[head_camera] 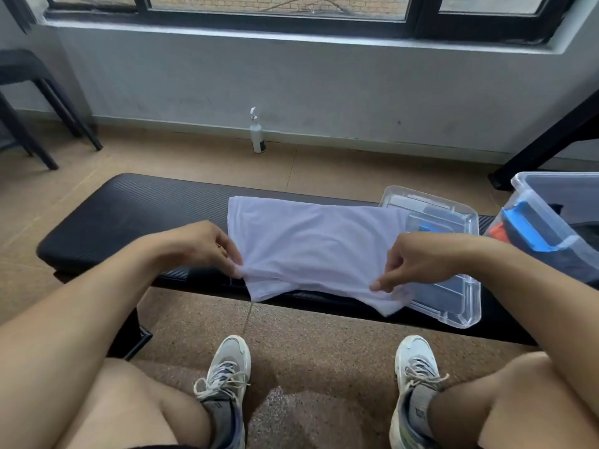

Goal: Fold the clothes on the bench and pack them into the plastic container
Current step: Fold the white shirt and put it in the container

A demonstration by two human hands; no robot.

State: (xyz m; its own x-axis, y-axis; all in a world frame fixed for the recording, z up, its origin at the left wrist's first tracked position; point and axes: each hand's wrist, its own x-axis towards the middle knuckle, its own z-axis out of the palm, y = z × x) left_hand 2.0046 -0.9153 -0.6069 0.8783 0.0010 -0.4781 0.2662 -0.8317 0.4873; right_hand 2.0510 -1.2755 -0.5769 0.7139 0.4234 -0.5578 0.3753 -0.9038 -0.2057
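You are mid-fold: your left hand (207, 244) and right hand (418, 260) each pinch the near edge of the white shirt (311, 244) lying partly folded on the tabletop (129, 209), while the container (557, 218) at your right seems already to hold some clothes.

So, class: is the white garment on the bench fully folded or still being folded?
Still being folded. The white garment lies partly doubled; both hands, left and right, pinch its near edge.
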